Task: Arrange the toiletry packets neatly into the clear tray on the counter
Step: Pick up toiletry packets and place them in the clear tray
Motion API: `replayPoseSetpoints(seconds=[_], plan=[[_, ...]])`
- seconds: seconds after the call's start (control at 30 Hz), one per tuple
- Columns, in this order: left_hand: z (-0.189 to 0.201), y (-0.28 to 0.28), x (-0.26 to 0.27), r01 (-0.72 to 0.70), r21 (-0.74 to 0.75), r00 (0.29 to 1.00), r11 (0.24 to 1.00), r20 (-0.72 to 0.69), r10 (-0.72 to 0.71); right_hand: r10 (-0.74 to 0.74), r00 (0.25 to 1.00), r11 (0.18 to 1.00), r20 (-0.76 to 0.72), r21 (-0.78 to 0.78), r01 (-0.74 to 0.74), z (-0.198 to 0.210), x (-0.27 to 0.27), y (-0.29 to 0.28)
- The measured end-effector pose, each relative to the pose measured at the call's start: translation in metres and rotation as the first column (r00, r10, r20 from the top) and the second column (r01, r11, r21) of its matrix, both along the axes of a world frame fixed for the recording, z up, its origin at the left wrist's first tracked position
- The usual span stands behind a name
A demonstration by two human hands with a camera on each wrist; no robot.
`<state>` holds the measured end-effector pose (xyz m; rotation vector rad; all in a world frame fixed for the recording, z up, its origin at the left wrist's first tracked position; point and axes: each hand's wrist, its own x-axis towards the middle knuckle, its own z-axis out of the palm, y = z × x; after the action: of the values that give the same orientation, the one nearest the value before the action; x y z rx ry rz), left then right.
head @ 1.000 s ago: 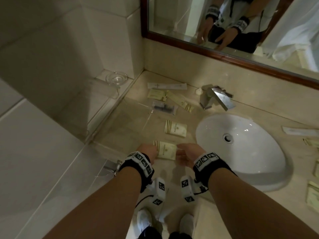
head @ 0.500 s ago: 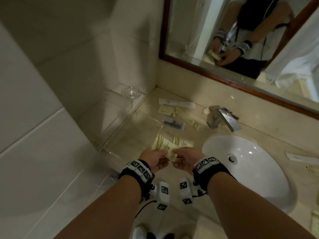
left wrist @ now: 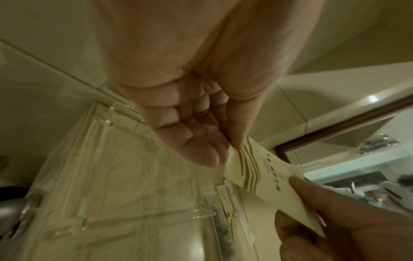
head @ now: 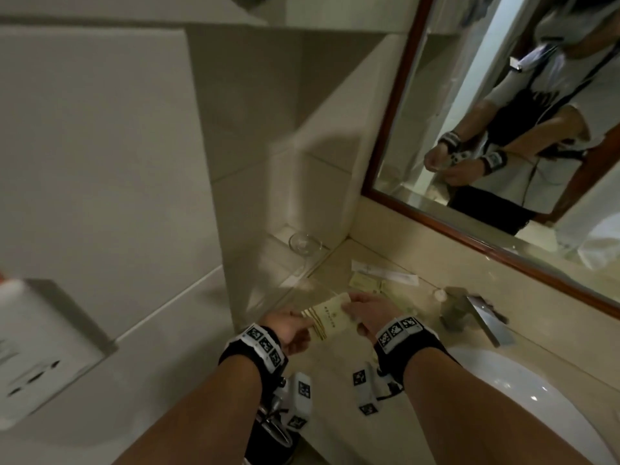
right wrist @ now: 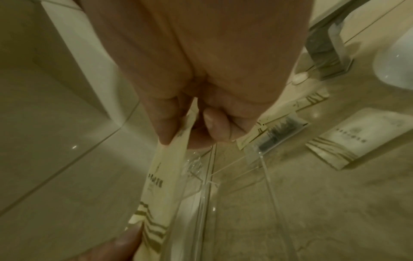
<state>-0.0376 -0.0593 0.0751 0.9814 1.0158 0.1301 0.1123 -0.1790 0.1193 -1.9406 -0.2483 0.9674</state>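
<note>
Both hands hold one cream toiletry packet [head: 330, 313] with gold stripes above the counter. My left hand [head: 295, 325] pinches its striped end [left wrist: 248, 159] between thumb and forefinger. My right hand [head: 360, 310] pinches the other end [right wrist: 176, 139]. Below the packet lies the clear tray [left wrist: 107, 185], its walls [right wrist: 208, 178] faintly visible on the beige counter. More packets lie beyond the tray: a long white one [head: 385, 271], a small cream one [head: 364, 281], a dark-content clear one [right wrist: 277, 130], and another striped cream packet [right wrist: 357, 137] to the right.
The chrome tap [head: 476, 312] and white basin [head: 536, 407] are on the right. A glass dish [head: 304, 242] sits on the ledge in the corner. A framed mirror [head: 503, 129] hangs behind the counter; tiled wall and a wall fitting [head: 43, 344] are on the left.
Both hands lifted the cream packet off the counter near the front edge and carried it up and to the left, over the tray. The head view swung up and left.
</note>
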Motion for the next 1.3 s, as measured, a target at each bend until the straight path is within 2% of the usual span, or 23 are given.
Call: replayPoseSetpoints(seconds=[0.13,0.23,0.33,0.57,0.77,0.97,1.17,1.3], plan=[[-0.011,0.006,0.002,-0.081,-0.037,0.996,0.996,0.02,0.081,-0.089,0.993,0.995,-0.075,0.036,0.092,-0.015,0.001,0.021],[-0.024,0.012,0.006,-0.135,-0.028,0.99,0.99,-0.039,0.134,-0.095,0.986,0.995,-0.137,-0.028,0.092,-0.032,0.004,0.03],[-0.04,0.018,0.008,-0.104,-0.006,0.987,0.995,-0.126,0.102,-0.102,0.986,0.992,-0.133,-0.089,0.091,-0.053,0.01,0.039],[-0.067,0.03,0.032,-0.122,-0.006,0.972,0.993,-0.205,0.118,-0.154,0.976,0.984,-0.157,-0.111,0.137,-0.091,0.035,0.064],[-0.089,0.041,0.052,-0.126,0.058,0.949,0.99,-0.284,0.137,-0.158,0.928,0.987,-0.337,-0.073,0.141,-0.113,0.058,0.079],[-0.102,0.047,0.073,-0.145,0.015,0.932,0.989,-0.334,0.142,-0.223,0.929,0.972,-0.296,-0.141,0.189,-0.12,0.079,0.081],[-0.099,0.053,0.08,-0.224,-0.064,0.922,0.973,-0.338,0.19,-0.242,0.92,0.97,-0.31,-0.105,0.22,-0.123,0.094,0.077],[-0.092,0.058,0.075,-0.139,-0.037,0.931,0.99,-0.346,0.117,-0.133,0.973,0.989,-0.188,-0.083,0.119,-0.123,0.097,0.065]])
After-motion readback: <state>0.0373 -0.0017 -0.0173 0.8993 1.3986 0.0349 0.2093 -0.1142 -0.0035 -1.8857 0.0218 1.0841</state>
